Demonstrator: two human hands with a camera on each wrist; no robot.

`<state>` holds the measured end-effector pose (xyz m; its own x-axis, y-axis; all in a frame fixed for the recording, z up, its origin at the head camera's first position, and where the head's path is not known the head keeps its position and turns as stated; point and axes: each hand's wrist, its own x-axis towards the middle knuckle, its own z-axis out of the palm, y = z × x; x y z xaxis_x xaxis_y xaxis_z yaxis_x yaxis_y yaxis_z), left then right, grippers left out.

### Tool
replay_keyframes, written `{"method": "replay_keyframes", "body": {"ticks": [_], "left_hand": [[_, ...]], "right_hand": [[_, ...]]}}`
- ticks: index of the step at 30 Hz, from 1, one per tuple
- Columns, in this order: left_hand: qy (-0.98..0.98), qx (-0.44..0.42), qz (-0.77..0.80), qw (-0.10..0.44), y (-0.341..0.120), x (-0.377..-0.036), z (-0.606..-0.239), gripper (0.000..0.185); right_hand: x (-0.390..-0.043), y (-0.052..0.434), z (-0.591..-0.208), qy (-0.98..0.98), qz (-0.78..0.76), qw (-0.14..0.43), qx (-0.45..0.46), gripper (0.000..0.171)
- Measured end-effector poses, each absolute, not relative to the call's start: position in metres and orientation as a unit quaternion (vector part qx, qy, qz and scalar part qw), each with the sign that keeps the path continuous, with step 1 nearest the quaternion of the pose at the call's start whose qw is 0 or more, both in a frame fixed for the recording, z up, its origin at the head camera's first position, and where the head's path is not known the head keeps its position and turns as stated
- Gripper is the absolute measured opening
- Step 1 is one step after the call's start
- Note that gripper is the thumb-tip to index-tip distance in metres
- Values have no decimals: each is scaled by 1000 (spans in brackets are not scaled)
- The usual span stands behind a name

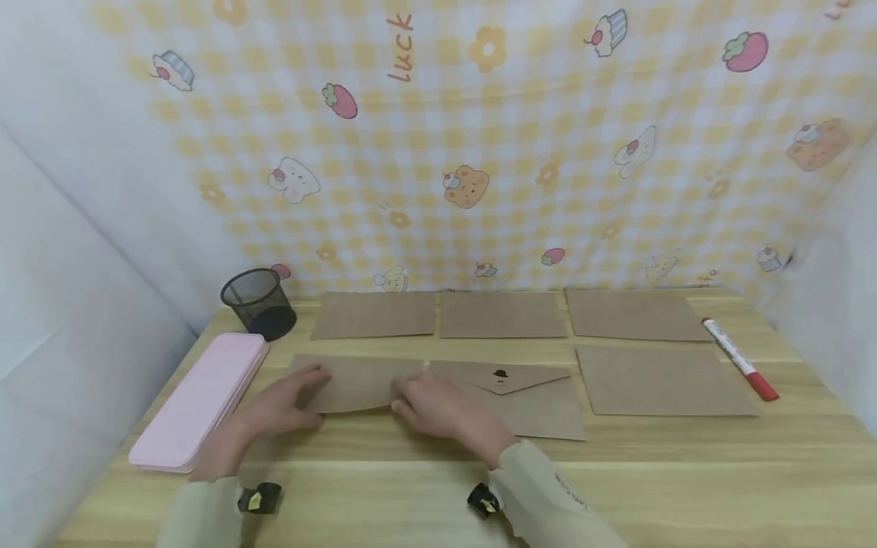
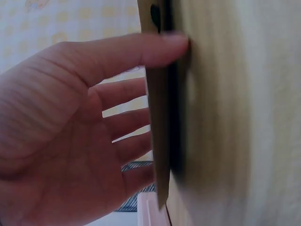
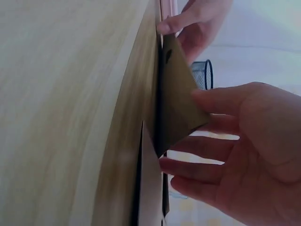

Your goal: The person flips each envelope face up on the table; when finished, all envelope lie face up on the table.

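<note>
Both hands hold the near-left kraft envelope (image 1: 356,380) on the wooden table (image 1: 685,472). My left hand (image 1: 284,407) pinches its left end, fingers spread over the top and thumb at the near edge. In the left wrist view the envelope (image 2: 157,141) stands off the wood, between the left hand's (image 2: 117,94) thumb and fingers. My right hand (image 1: 438,411) grips the right end. The right wrist view shows the right hand (image 3: 221,117) with its thumb on the lifted envelope (image 3: 176,103) and fingers beneath. A dark sticker shows on the underside.
A second envelope (image 1: 507,399) with a closed flap and a sticker lies right of my hands. Several plain envelopes lie behind and to the right. A pink pencil case (image 1: 199,399) and a black mesh cup (image 1: 260,302) are at the left; a red marker (image 1: 740,359) lies far right.
</note>
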<state>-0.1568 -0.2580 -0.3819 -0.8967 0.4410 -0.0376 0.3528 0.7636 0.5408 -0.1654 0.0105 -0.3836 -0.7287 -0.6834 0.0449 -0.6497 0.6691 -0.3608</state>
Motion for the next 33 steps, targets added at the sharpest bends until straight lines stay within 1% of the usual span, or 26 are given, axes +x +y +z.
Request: {"method": "replay_keyframes", "body": {"ticks": [2,4,6,8,11,13,16,18,20,23,25,29,33], "left_hand": [[927,211,298,83,-263,-155,-379,53],[921,201,321,92,-268,-155,-375,42],[915,188,342,103,-273,-155,-370,35],[913,171,352,114,-277,-154,-367,34],[915,159,353,114,-283,-154,-363,33],[921,146,348,99,-286,-154,-361,30],[930,124,341,61,-289,-154,-360,27],[936,101,335,30,-289,-155,-360,28],[939,79,335,11,-289,-155,-359,33],[941,49,334,-1,-289,-156,-359,41],[940,39,338,3,-289,-156,-359,44],[938,28,344,8,-288,-156,-358,49],[940,22,341,4,-289,-156,-359,50]], "right_hand": [[-167,12,-383,915,-209,68,-339,28],[-169,14,-382,914,-238,79,-318,31],[-170,16,-380,911,-258,81,-310,20],[-170,19,-378,907,-273,81,-309,15],[-171,22,-377,900,-291,79,-315,12],[-172,23,-377,896,-305,74,-315,12],[-173,24,-378,894,-318,30,-313,9],[-175,25,-378,894,-319,-22,-315,6],[-176,26,-380,889,-314,-78,-325,5],[-178,27,-381,870,-307,-150,-355,7],[-178,28,-382,857,-302,-185,-374,10],[-179,28,-381,835,-293,-231,-405,17],[-178,28,-380,826,-281,-233,-431,35]]}}
